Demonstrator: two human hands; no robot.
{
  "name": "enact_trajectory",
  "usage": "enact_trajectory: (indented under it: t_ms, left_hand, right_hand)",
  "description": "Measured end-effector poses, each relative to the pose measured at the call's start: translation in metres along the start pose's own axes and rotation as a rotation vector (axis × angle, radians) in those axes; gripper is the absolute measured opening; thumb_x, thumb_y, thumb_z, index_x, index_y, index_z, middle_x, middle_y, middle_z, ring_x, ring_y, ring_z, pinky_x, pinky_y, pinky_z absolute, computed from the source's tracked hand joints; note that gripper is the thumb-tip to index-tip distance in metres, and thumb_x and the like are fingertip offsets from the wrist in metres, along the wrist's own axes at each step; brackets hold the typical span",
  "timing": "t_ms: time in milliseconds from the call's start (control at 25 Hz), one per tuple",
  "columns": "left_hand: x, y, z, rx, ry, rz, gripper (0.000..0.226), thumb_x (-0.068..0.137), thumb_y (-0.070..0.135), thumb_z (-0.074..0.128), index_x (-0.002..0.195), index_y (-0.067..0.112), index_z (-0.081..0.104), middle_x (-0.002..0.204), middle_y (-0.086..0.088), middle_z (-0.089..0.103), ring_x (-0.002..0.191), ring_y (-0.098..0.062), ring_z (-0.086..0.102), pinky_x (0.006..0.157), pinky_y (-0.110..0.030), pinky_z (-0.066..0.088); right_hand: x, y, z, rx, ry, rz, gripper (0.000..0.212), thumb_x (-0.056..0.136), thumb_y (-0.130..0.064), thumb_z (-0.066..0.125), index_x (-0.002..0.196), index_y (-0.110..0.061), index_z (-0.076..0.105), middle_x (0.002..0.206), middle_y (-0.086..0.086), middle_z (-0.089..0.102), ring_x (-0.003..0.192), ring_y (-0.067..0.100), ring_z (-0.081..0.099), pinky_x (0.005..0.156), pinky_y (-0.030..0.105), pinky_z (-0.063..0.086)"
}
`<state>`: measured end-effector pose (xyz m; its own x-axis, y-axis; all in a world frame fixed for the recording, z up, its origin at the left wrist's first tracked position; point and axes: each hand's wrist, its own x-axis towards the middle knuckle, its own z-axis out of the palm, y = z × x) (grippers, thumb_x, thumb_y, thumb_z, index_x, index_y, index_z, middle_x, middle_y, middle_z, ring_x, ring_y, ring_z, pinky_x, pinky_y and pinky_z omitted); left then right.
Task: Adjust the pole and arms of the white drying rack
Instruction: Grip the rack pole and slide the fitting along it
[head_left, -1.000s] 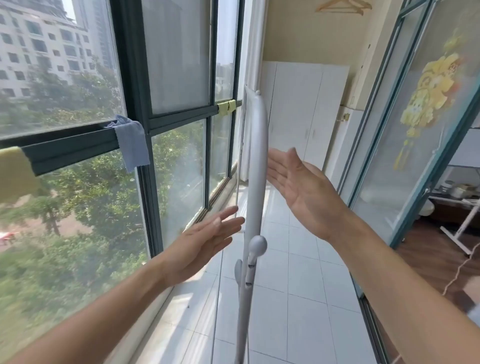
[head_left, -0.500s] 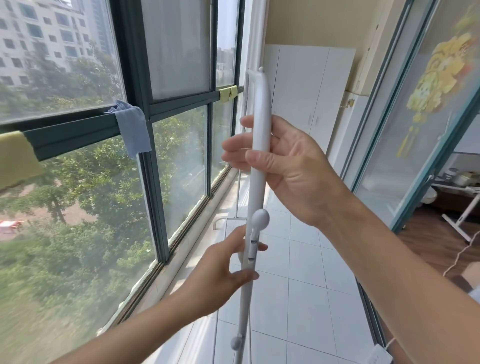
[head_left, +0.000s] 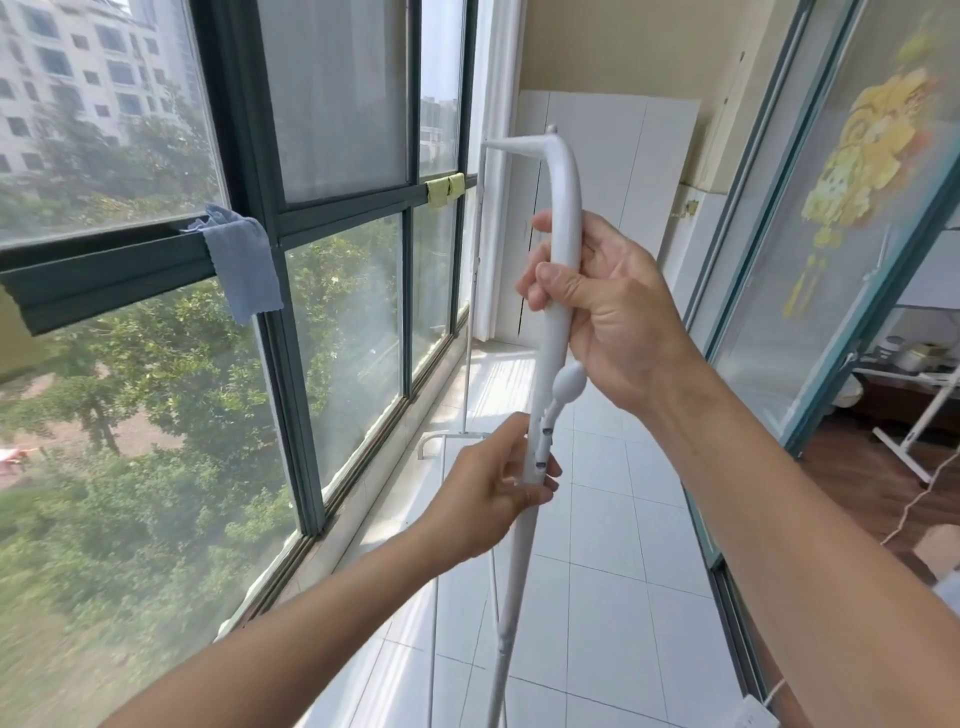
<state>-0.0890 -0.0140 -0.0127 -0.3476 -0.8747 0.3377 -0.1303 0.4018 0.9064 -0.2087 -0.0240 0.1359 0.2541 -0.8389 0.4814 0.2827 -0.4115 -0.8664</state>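
The white drying rack's pole (head_left: 514, 561) rises from the floor in front of me, slightly tilted. Its upper section (head_left: 565, 187) curves at the top into a short arm pointing left toward the window. A rounded white knob (head_left: 569, 383) sticks out of the pole at mid-height. My right hand (head_left: 613, 312) is wrapped around the upper section just above the knob. My left hand (head_left: 493, 493) grips the pole below the knob, where a row of small dark holes shows. The foot of the pole is out of frame.
A dark-framed window wall (head_left: 260, 218) runs along the left, with a blue cloth (head_left: 241, 260) on its rail. A second thin white stand (head_left: 470, 332) is by the window. White cabinets (head_left: 613, 171) close the far end; glass sliding doors (head_left: 810, 260) line the right.
A second ago both hands were open and apart from the pole. They have since closed on it, right above the knob and left below, and the curved top now shows its side arm.
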Motion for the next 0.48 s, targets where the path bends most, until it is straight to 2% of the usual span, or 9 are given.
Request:
enact_trajectory:
  t_ms: [120,320,480]
  left_hand:
    - [0.026,-0.013,0.005,-0.010,-0.004,0.006,0.028,0.077,-0.007,0.061,0.097,0.010,0.049,0.085,0.002,0.063,0.091,-0.025,0.064,0.088,-0.044,0.055]
    - [0.077,-0.032,0.013,0.016,-0.031,-0.006,0.033,0.078,-0.005,0.063,0.095,0.019,0.048,0.085,0.001,0.063,0.085,-0.016,0.063,0.081,-0.030,0.055]
    - [0.113,-0.042,0.017,0.039,-0.043,-0.001,0.034,0.077,-0.004,0.064,0.099,0.018,0.049,0.085,-0.001,0.064,0.084,-0.019,0.064,0.085,-0.041,0.056]
  right_hand:
    - [0.015,0.008,-0.014,-0.013,0.040,-0.002,0.030,0.084,0.015,0.045,0.111,0.000,0.050,0.076,0.009,0.050,0.065,0.016,0.050,0.066,0.022,0.048]
    - [0.043,0.022,-0.048,-0.025,0.115,0.011,0.030,0.085,0.014,0.046,0.110,-0.002,0.052,0.077,0.009,0.049,0.061,0.013,0.050,0.063,0.019,0.049]
    - [0.068,0.031,-0.075,-0.020,0.163,0.005,0.029,0.085,0.013,0.047,0.108,-0.003,0.053,0.075,0.007,0.049,0.058,0.012,0.049,0.061,0.018,0.049]
